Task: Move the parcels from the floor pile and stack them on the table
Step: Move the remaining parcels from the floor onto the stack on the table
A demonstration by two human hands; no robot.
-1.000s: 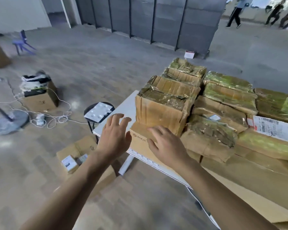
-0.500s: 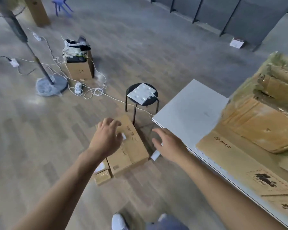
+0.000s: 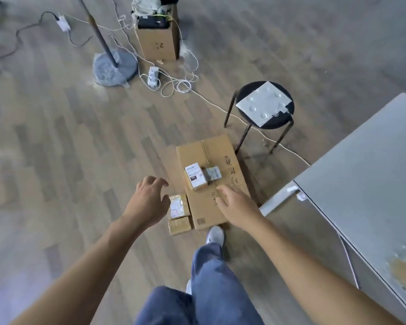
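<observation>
On the floor off the worktop corner: large flat carton, shut, carrying two small labelled parcels; two smaller parcels just beside its left edge. Above, left hand and right hand, fingers loosely spread, empty. Farther off, open carton stuffed with dark gear.

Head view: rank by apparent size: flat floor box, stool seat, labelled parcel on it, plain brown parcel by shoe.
1. flat box
2. stool seat
3. labelled parcel and plain brown parcel: near alike, labelled one sits nearer camera; unranked.
</observation>
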